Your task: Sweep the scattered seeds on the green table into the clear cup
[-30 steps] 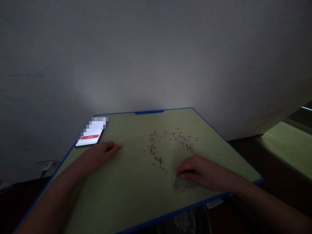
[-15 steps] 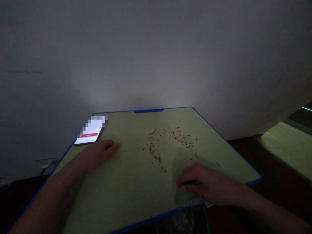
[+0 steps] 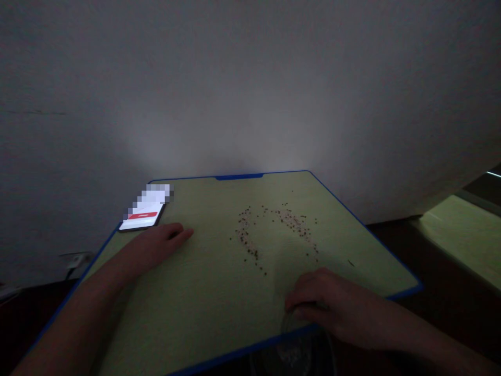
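My left hand (image 3: 164, 240) lies on the tabletop (image 3: 207, 292) beside a lit phone (image 3: 141, 214), its fingers loosely curled toward the thumb with nothing seen in them. Near the front edge is my right hand (image 3: 323, 305), fingers and thumb closed together. A faint see-through outline shows beneath these fingers; what they grip is too dark to make out. Many tiny dark and pale grains (image 3: 291, 222) lie scattered beyond the right hand, in two loose bands. To its right rests a small thin dark sliver (image 3: 350, 262).
Below the front edge stands a dim, see-through container or bag (image 3: 293, 360). A blue rim (image 3: 238, 177) borders the table, which backs onto a grey wall (image 3: 242, 94). A wall socket with a plug (image 3: 76, 259) is at left; a pale surface (image 3: 465, 240) is at right.
My right hand has moved slightly down, toward the front edge and the see-through thing below. The left hand, phone and grains stay as they were.
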`<action>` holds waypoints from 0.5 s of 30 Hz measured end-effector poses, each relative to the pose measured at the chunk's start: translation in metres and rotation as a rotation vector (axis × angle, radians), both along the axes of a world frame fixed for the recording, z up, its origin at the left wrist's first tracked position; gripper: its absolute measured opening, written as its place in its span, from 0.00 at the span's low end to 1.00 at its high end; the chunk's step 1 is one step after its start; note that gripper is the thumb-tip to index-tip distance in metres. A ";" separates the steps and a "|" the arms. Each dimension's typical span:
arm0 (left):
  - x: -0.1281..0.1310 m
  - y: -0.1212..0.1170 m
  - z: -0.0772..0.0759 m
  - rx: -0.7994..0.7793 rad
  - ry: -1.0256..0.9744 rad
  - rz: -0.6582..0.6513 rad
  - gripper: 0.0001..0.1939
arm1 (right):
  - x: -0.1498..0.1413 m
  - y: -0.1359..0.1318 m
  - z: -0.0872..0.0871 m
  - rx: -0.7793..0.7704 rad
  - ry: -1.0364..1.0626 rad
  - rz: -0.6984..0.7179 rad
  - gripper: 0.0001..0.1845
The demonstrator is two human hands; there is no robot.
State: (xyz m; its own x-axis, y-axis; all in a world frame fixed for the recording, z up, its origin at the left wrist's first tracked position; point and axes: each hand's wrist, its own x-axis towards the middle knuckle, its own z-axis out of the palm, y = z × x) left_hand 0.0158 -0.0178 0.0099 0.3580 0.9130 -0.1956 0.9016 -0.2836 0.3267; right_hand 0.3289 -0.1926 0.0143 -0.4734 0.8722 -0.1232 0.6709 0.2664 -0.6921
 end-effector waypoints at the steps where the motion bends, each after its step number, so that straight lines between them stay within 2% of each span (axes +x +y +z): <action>1: 0.000 0.000 0.000 0.008 -0.006 -0.003 0.27 | 0.001 0.001 0.001 0.019 0.005 -0.024 0.10; 5: 0.000 -0.001 0.000 0.005 -0.003 0.000 0.27 | 0.019 0.016 0.007 0.132 0.047 -0.187 0.10; 9: 0.002 -0.002 0.002 0.006 -0.004 0.019 0.26 | 0.056 0.056 0.008 0.225 0.086 -0.356 0.12; 13: 0.003 -0.004 0.003 0.004 -0.011 0.020 0.26 | 0.100 0.103 -0.004 0.146 0.121 -0.573 0.13; 15: 0.002 -0.003 0.002 0.017 -0.011 0.016 0.26 | 0.120 0.118 -0.012 0.140 0.099 -0.682 0.13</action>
